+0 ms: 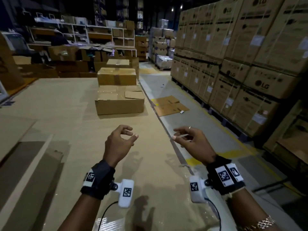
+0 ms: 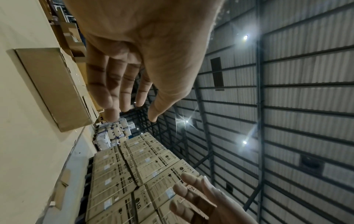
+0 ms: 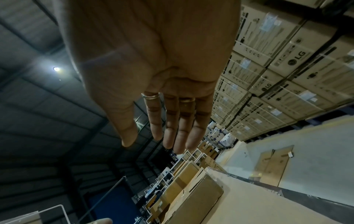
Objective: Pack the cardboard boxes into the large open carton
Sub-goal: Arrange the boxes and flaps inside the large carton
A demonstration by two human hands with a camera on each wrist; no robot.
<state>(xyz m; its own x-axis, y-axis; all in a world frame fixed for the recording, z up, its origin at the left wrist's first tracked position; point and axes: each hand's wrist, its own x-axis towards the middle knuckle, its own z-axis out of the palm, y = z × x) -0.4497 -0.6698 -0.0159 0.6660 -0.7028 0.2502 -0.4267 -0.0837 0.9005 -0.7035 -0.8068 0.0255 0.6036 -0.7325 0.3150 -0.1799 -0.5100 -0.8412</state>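
Both hands are empty and raised in front of the person over the broad tan cardboard-covered surface (image 1: 66, 104): the left hand (image 1: 120, 142) hangs with fingers loosely curled round nothing, and the right hand (image 1: 191, 140), rings on two fingers, has its fingers relaxed and nearly straight. Neither touches a box, so this looks like the reach between loads, with nothing yet picked up. The nearest brown corrugated cardboard box with loose, untaped top flaps (image 1: 119, 100) sits well ahead on the surface, and just behind it a second brown box sealed with clear tape (image 1: 116, 76); whether the flapped one is the large open carton cannot be told. The next move probably calls for stepping forward and taking a box with a hand on either side. Along the right, the wall of stacked tan appliance cartons (image 1: 241, 47) reads "LG" and, in the left wrist view, "WASHING MACHINE"; their white labels are too small to read.
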